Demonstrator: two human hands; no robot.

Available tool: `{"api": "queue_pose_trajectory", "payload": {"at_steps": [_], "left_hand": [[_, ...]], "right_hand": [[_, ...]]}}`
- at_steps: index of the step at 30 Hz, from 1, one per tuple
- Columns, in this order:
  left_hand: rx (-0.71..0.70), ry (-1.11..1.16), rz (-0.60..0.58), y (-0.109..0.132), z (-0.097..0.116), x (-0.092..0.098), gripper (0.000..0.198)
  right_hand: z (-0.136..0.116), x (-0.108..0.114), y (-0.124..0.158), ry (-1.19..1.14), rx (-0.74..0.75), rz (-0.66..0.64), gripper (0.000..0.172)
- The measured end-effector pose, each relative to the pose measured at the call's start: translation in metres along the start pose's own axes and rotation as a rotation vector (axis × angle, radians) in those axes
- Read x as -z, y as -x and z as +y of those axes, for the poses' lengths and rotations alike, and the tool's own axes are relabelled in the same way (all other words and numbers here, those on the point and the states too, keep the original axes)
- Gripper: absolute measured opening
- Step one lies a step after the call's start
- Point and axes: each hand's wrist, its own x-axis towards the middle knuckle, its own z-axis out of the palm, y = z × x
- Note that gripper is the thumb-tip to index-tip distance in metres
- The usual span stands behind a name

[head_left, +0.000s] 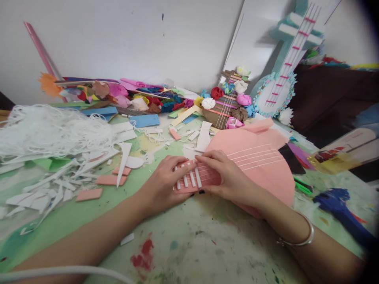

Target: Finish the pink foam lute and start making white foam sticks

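Observation:
A pink foam guitar shape (260, 157) lies flat on the paint-stained table (195, 244), with thin white strings running across it. Its narrow end carries several short white strips (189, 179). My left hand (166, 183) rests on that end, fingers curled and pressing on the strips. My right hand (227, 175) lies over the pink piece just right of the strips, fingertips pinched on a white strip near the top. A silver bangle (299, 236) circles my right wrist.
White string (50, 130) and white paper scraps pile at the left, with small pink foam bits (109, 179). Coloured foam flowers and a small decorated guitar (231, 104) stand at the back. A teal paper guitar (284, 79) leans on the wall. A blue tool (340, 205) lies right.

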Motion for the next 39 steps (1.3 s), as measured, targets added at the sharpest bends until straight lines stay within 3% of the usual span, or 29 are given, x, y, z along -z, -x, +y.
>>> {"api": "queue_pose_trajectory", "payload": {"at_steps": [15,20,23,33,39], "left_hand": [[0.019,-0.007,-0.032,-0.0001,0.0009,0.0014,0.051],[0.032,-0.009,-0.047,-0.0009,0.0029,0.0023,0.046],[0.038,-0.003,-0.045,-0.0008,0.0029,0.0026,0.048],[0.049,-0.005,-0.07,-0.0009,0.0024,0.0029,0.047],[0.046,-0.008,-0.079,-0.0012,0.0025,0.0036,0.048]], "right_hand": [[-0.003,0.0006,0.0038,-0.019,0.03,0.0,0.055],[-0.007,0.0005,0.0076,0.052,0.21,0.13,0.023],[-0.0069,-0.0006,0.0085,0.101,0.268,0.117,0.012],[-0.0077,-0.0032,0.0094,0.181,0.276,0.029,0.01],[-0.0067,-0.0037,0.0078,0.11,0.265,0.014,0.014]]}}
